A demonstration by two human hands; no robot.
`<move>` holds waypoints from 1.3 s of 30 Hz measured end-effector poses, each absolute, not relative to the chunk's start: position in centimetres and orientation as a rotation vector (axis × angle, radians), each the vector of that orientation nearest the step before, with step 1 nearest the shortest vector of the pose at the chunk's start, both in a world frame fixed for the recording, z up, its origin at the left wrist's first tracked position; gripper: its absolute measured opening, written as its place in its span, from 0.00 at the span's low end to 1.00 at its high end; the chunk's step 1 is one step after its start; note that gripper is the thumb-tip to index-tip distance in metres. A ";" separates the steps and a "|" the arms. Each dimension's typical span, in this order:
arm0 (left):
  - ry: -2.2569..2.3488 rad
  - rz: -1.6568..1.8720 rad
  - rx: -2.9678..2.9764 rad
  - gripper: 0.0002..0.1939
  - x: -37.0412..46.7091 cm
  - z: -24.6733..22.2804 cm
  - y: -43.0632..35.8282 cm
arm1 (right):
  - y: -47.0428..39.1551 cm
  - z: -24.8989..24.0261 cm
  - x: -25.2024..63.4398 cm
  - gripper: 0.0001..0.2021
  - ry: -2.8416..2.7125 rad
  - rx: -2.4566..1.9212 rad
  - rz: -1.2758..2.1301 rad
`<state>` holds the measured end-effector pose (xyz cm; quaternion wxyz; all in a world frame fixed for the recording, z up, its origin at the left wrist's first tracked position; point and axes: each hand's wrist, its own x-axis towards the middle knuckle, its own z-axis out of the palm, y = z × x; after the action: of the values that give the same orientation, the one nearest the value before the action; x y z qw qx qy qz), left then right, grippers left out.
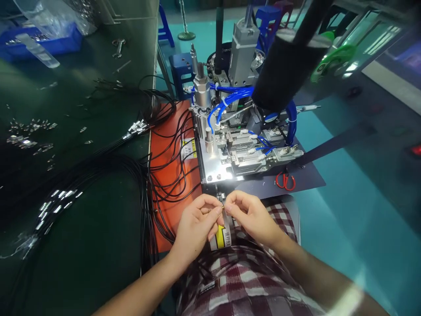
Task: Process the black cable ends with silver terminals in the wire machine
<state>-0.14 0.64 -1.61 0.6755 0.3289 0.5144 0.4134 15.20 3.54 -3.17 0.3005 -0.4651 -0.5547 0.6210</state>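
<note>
Head view: left hand [197, 224] pinches a tiny brass-coloured piece [222, 207] before the machine's [210, 164] near edge; right hand [251, 215] pinched beside it, grip unclear; this piece seems unfinished, metal-tipped cables [57, 204] lying bundled left

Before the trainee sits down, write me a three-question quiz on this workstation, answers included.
1. True or false: the fingertips of the left hand and the right hand are close together in front of the machine.
2. What colour are the cables that cross the orange surface? A) blue; B) black; C) white.
3. Fill in: the scissors on the dark grey board have ____ handles.

Key: 1 true; 2 B; 3 red.
</note>
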 end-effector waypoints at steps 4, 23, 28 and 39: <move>1.054 0.827 0.639 0.10 -0.8 -1.3 2.0 | 4.6 -3.4 14.8 0.10 -1.310 -1.137 1.830; 1.319 0.717 2.483 0.15 -3.2 -3.8 2.7 | 6.3 -5.1 15.1 0.09 -1.204 -1.273 1.807; 1.287 0.662 2.695 0.15 -3.5 -3.7 3.0 | 6.4 -5.6 15.2 0.10 -1.234 -1.281 1.772; 1.315 0.536 2.662 0.15 -3.4 -4.0 3.3 | 6.3 -6.1 15.4 0.12 -1.230 -1.329 1.772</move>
<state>-3.43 3.25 -4.01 0.0622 0.8806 0.4350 0.1772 15.39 6.25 -6.06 0.2994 -0.5004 -0.4633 0.6673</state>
